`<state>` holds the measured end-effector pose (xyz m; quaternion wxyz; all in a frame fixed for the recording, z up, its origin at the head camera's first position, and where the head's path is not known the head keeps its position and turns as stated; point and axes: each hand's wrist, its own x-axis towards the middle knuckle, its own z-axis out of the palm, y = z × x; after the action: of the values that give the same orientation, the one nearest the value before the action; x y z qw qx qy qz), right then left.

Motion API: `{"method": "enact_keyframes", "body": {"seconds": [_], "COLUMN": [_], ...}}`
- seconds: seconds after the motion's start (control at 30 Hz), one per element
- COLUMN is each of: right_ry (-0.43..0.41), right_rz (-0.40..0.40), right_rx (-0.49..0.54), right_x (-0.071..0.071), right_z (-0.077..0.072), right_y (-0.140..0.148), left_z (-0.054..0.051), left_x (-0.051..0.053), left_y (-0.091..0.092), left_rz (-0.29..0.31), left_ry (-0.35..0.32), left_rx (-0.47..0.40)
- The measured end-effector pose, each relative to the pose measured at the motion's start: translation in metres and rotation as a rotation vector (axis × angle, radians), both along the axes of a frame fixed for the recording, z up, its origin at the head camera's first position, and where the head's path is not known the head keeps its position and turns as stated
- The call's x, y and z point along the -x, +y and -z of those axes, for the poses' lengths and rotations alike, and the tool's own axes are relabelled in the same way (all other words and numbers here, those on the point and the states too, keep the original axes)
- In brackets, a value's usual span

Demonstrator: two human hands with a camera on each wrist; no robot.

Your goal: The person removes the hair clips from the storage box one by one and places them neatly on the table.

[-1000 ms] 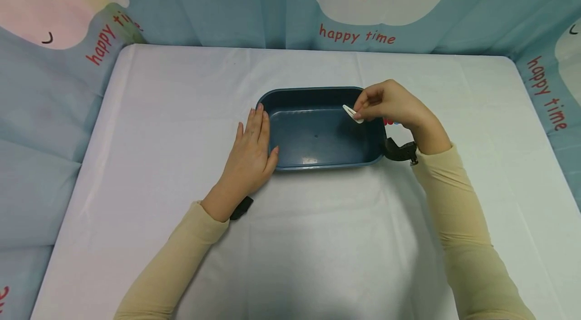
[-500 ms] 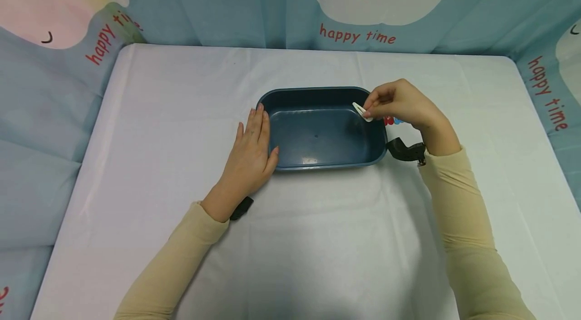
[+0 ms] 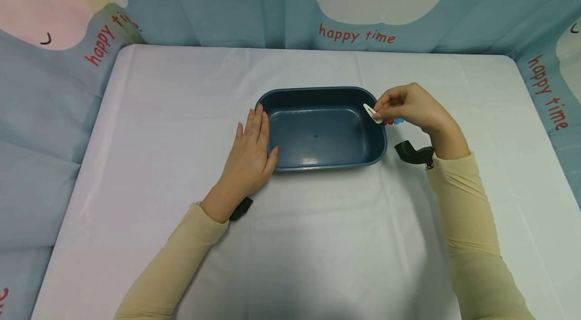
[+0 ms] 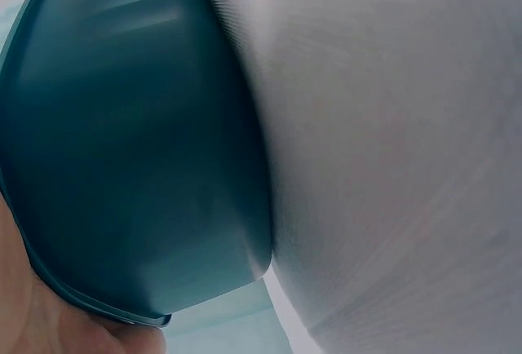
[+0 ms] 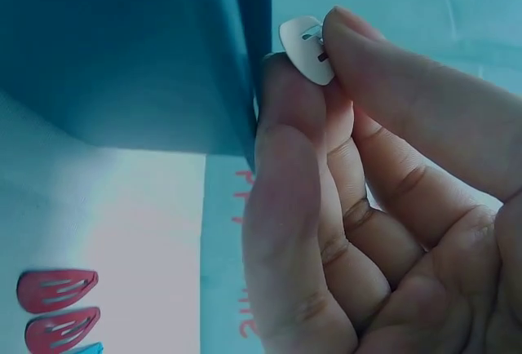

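A white snap hair clip (image 3: pixel 371 114) is pinched between the thumb and forefinger of my right hand (image 3: pixel 415 108), over the right rim of a dark blue plastic bin (image 3: pixel 317 164). Seen from the right wrist, the clip (image 5: pixel 307 50) shows its slotted wide end beside the bin wall (image 5: pixel 147 60). My left hand (image 3: pixel 249 156) rests on the bin's left rim with its fingers straight. The left wrist view is mostly filled by the bin's outer side (image 4: pixel 139 142), with part of the hand at its rim.
Two red snap hair clips (image 5: pixel 59 291) and part of a blue one (image 5: pixel 91 348) lie on the white-covered table (image 3: pixel 181 88), just right of the bin. A printed blue curtain (image 3: pixel 218 2) stands behind the table.
My right hand has moved to the right with the white hair clip, from above the bin's inside to its right rim. My left hand and the bin have stayed put.
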<state>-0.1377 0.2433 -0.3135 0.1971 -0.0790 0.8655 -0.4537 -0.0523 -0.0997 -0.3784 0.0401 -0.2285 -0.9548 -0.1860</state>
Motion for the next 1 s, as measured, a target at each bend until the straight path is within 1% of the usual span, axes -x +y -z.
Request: {"method": "enact_keyframes", "body": {"seconds": [0.17,0.43,0.63,0.77,1.0], "right_ry": [-0.001,-0.005,-0.003,-0.006,-0.007], "right_rz": [0.008,0.018,0.039,0.049,0.101], "right_rx": [0.013,0.067,0.048,0.058,0.091], "right_x": [-0.001,-0.004,-0.004,-0.005,-0.007], "right_z": [0.003,0.005,0.009,0.009,0.010], "right_y": [0.005,0.013,0.019,0.023,0.035], "left_z": [0.000,0.001,0.001,0.001,0.000], "left_x": [0.000,0.000,0.000,0.000,0.000], "left_y": [0.000,-0.001,0.000,0.000,-0.001], "left_rz": [0.000,0.006,0.006,0.005,0.006], "left_ry": [-0.005,0.007,0.010,0.009,0.006], "left_rx": [0.000,-0.002,-0.007,-0.001,0.001]}}
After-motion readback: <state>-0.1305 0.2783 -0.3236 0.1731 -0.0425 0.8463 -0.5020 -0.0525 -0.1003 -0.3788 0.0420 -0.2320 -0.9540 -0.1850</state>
